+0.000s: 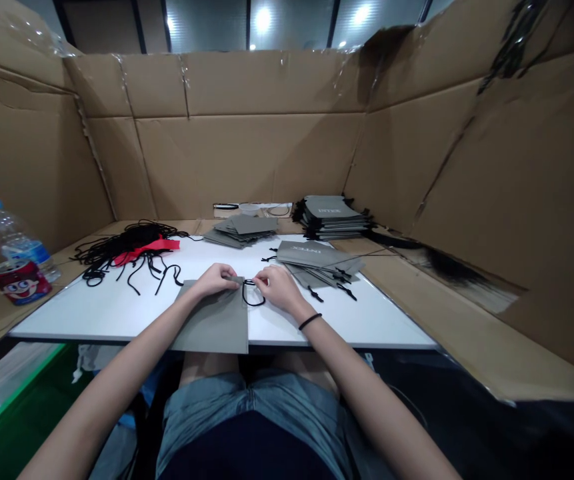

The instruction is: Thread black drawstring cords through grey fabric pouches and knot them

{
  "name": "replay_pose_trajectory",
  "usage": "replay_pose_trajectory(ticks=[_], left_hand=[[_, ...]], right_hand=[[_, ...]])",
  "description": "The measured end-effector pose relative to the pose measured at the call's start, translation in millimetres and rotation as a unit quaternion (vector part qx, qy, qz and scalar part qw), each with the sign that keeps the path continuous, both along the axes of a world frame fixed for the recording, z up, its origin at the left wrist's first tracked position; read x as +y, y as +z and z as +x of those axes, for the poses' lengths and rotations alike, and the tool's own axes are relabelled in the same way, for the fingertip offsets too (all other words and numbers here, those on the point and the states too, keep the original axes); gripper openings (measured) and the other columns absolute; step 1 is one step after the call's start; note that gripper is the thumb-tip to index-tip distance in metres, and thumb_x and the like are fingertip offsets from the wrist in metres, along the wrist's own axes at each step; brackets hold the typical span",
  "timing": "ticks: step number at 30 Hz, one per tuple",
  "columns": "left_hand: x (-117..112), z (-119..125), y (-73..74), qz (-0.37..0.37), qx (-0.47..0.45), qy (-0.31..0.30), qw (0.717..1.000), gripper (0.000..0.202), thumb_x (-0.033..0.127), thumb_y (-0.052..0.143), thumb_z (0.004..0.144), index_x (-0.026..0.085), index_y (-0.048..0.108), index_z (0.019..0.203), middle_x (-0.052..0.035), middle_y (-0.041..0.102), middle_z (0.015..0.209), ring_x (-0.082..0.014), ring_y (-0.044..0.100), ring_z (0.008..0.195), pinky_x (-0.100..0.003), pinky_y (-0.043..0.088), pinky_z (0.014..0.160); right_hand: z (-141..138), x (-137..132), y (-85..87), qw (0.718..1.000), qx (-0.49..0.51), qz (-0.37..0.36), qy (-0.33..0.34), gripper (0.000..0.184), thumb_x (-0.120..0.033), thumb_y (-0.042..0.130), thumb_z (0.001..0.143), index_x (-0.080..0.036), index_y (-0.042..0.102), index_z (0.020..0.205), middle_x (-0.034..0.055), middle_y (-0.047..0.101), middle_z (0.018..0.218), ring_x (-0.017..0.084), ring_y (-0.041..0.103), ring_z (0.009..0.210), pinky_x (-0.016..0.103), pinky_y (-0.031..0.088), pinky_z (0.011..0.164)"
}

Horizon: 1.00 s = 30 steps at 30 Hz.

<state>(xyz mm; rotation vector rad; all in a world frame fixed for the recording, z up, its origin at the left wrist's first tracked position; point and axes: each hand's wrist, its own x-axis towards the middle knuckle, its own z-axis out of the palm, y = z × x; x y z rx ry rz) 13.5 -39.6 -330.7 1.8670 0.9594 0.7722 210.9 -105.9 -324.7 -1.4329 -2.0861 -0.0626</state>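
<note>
Head view: 2 hands work close together but apart at the counter's (pixel 117 317) near edge. The left hand (pixel 217 279) is closed on the top edge of a gray pouch (pixel 217 325), which lies flat, its lower end at the counter's front rim. The right hand (pixel 279 288) pinches a black cord (pixel 254 305) looped at the pouch's top right corner. Loose cords (pixel 121 243) heap around a red strip (pixel 149 251) to the left; corded pouches (pixel 311 257) lie beyond the right hand, near a taller stack (pixel 331 217).
</note>
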Motion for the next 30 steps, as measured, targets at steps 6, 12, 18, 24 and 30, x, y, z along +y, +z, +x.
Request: replay_pose_trajectory(ticks=[6,12,18,24,30], left_hand=[[-6,0,5.3,-0.036,-0.045,-0.010,0.998,0.025,0.025,0.075,0.051,0.015,0.058,0.066,0.0017,0.061,0.056,-0.0095,0.049,0.047,-0.021,0.032,0.047],[-9,0,7.3,-0.043,-0.059,-0.019,0.997,0.029,0.029,0.079,0.050,0.015,0.058,0.064,0.0017,0.060,0.054,-0.0081,0.046,0.045,-0.021,0.031,0.045],[-11,2,6.7,-0.032,-0.060,-0.013,0.998,0.039,0.042,0.082,0.051,0.015,0.055,0.062,0.0026,0.056,0.051,-0.0071,0.043,0.045,-0.021,0.028,0.046],[-13,2,6.3,0.004,-0.035,-0.034,0.999,0.041,0.043,0.082,0.052,0.015,0.055,0.065,0.0023,0.057,0.057,-0.0094,0.048,0.052,-0.022,0.032,0.051],[-11,2,2.5,0.029,-0.016,-0.034,0.999,0.042,0.043,0.082,0.054,0.016,0.058,0.076,0.0035,0.055,0.061,-0.0096,0.047,0.055,-0.022,0.032,0.052]], right_hand=[[-1,-3,3.0,1.000,0.012,-0.004,0.008,0.019,-0.023,0.057,0.087,-0.019,0.071,0.074,0.0054,0.069,0.074,0.018,0.056,0.078,0.030,0.034,0.075],[0,-4,3.5,1.000,0.017,0.004,0.023,0.018,-0.023,0.057,0.087,-0.019,0.071,0.076,0.0046,0.067,0.073,0.018,0.054,0.080,0.031,0.032,0.075],[-1,-4,3.0,0.999,0.017,0.017,0.040,0.020,-0.025,0.056,0.089,-0.020,0.070,0.076,0.0042,0.065,0.071,0.018,0.053,0.078,0.030,0.032,0.074],[-1,-6,3.8,0.998,0.017,0.027,0.046,0.021,-0.026,0.055,0.090,-0.019,0.070,0.076,0.0042,0.065,0.072,0.017,0.052,0.078,0.030,0.031,0.074],[-3,-7,5.0,0.998,0.008,0.044,0.043,0.022,-0.028,0.053,0.091,-0.020,0.070,0.079,0.0042,0.064,0.074,0.018,0.052,0.079,0.031,0.030,0.075]])
